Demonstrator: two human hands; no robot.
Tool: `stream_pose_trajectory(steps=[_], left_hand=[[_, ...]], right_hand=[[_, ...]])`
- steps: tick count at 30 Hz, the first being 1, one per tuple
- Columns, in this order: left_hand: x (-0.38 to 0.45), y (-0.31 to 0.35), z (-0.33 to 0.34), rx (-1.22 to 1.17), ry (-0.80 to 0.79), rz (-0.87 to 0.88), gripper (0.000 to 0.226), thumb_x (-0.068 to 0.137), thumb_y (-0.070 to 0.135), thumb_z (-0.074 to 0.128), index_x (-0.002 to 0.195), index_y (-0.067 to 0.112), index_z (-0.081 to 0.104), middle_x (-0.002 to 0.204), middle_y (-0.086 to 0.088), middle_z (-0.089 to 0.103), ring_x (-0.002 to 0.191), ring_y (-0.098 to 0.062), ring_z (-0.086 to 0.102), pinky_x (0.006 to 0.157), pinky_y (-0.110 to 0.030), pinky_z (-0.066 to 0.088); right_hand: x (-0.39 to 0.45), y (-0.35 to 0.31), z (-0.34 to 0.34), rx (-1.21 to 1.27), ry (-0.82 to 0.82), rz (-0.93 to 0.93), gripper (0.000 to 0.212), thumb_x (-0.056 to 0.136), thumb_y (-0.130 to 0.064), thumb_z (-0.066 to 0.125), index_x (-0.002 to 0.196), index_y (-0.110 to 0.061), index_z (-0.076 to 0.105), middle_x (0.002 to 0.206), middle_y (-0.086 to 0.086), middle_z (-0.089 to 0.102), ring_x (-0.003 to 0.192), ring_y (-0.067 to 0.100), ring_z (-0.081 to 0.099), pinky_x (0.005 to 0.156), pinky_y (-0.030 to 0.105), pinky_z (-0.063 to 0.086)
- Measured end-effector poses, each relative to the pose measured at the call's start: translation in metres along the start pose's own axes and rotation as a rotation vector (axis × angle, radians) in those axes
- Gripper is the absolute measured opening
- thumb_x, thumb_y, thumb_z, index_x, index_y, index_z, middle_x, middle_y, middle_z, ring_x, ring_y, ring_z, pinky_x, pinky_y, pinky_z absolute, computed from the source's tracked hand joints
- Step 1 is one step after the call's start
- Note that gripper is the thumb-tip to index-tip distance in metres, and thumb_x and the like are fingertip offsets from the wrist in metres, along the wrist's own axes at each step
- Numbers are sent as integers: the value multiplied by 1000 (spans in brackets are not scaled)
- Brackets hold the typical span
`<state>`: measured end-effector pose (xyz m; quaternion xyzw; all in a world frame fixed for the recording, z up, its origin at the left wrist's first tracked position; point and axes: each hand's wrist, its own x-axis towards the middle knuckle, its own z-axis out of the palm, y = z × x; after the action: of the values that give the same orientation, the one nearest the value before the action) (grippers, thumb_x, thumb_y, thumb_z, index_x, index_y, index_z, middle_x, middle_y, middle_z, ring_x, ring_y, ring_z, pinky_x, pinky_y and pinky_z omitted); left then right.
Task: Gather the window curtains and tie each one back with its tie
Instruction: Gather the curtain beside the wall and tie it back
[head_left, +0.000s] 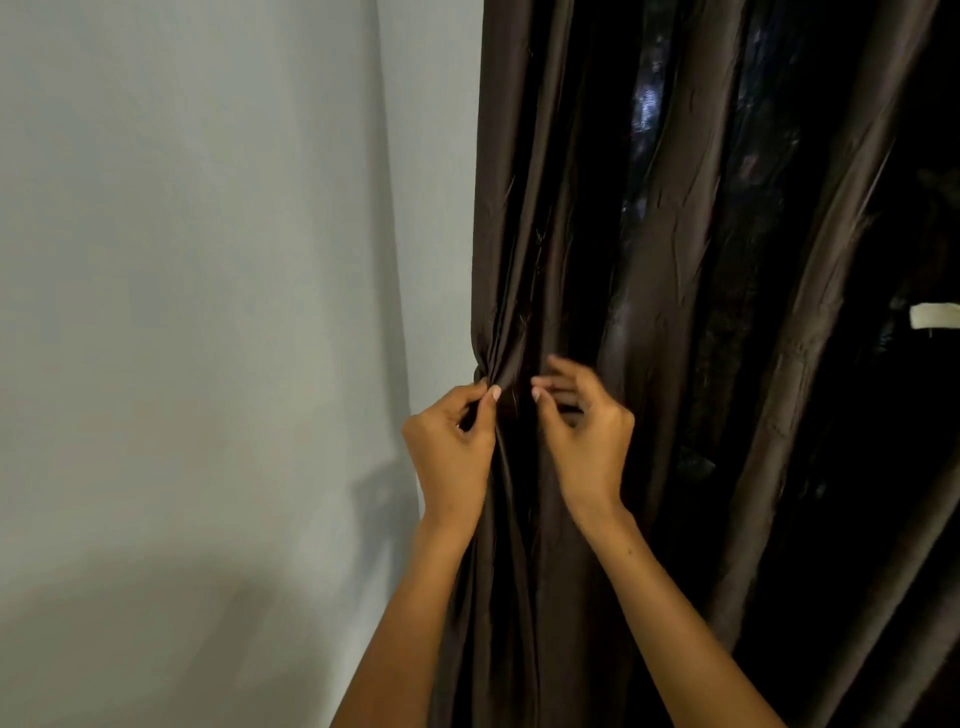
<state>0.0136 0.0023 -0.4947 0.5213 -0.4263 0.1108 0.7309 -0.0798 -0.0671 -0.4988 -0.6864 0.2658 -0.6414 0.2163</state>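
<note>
A dark brown, shiny curtain (675, 260) hangs in long folds beside a pale wall. Its left edge is bunched into a tight gather (493, 364) at about mid-height. My left hand (452, 452) pinches dark fabric at that gather between thumb and fingertips; I cannot tell whether it is the tie or a curtain fold. My right hand (582, 431) is just to the right, fingers curled against the curtain's folds, fingertips close to the left hand's. No separate tie shows clearly against the dark cloth.
A plain light grey wall (208, 312) fills the left half. Dark window glass (644, 104) shows between the curtain folds. A small white object (935, 316) sits at the right edge.
</note>
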Motion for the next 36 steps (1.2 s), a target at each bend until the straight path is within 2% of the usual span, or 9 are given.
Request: stream_pose_trajectory(steps=[3, 7, 13, 16, 20, 26, 29, 32, 36], left_hand=[[-2, -1, -2, 10, -6, 13, 10, 84, 13, 71, 93, 11, 75, 79, 20, 68, 75, 4, 67, 70, -6, 48], [-3, -1, -5, 16, -6, 4, 10, 83, 16, 72, 92, 14, 76, 80, 16, 71, 77, 4, 67, 73, -8, 49], [-3, -1, -5, 10, 2, -2, 11, 83, 14, 72, 93, 11, 76, 83, 8, 74, 80, 2, 68, 75, -12, 52], [-2, 1, -6, -4, 2, -7, 11, 83, 12, 72, 93, 11, 75, 82, 13, 72, 79, 3, 68, 74, -7, 49], [-2, 4, -8, -4, -4, -5, 10, 83, 12, 72, 92, 12, 76, 80, 17, 71, 76, 3, 68, 71, -6, 48], [-4, 8, -9, 6, 3, -8, 8, 83, 12, 71, 89, 13, 76, 79, 12, 73, 75, 1, 68, 70, -12, 52], [-3, 9, -15, 17, 11, -16, 9, 84, 14, 71, 92, 12, 76, 81, 10, 73, 78, 0, 68, 73, -14, 53], [-3, 10, -22, 37, 13, -4, 8, 84, 14, 71, 90, 11, 76, 81, 9, 73, 78, -1, 69, 73, -20, 55], [-3, 10, -25, 31, 18, -11, 9, 83, 13, 71, 90, 8, 76, 81, 7, 73, 78, 0, 69, 75, -20, 56]], right_hand=[[-13, -1, 7, -139, 121, -77, 40, 87, -20, 68, 126, -16, 59, 120, -2, 59, 107, 6, 58, 86, 28, 54], [-5, 7, 11, -73, 48, 98, 88, 85, -45, 64, 151, -18, 15, 158, 9, 15, 145, 20, 19, 113, 33, 25], [7, 5, 15, 269, -82, 220, 74, 84, -22, 72, 146, -16, 32, 117, -1, 66, 106, 2, 62, 101, 24, 46], [6, 3, 18, 51, 61, 105, 69, 82, -35, 71, 141, -15, 41, 141, 5, 48, 130, 12, 45, 108, 17, 33], [5, 5, 18, -34, -2, 130, 102, 78, -55, 65, 153, -25, 2, 161, 4, -1, 145, 9, 5, 114, 33, 14], [14, -2, 17, 443, -154, 325, 89, 78, -27, 76, 149, -24, 23, 128, -2, 60, 98, 1, 66, 100, 43, 48], [9, 0, 20, 153, -7, 190, 82, 73, -47, 75, 143, -25, 38, 145, -2, 41, 133, 10, 42, 111, 43, 36], [6, 7, 20, 44, -9, 156, 113, 62, -65, 70, 152, -32, 10, 160, 3, -5, 146, 12, 0, 115, 34, 15], [6, 7, 22, 307, -139, 289, 127, 58, -56, 77, 151, -33, -7, 159, 0, 14, 139, 6, 22, 111, 24, 27]])
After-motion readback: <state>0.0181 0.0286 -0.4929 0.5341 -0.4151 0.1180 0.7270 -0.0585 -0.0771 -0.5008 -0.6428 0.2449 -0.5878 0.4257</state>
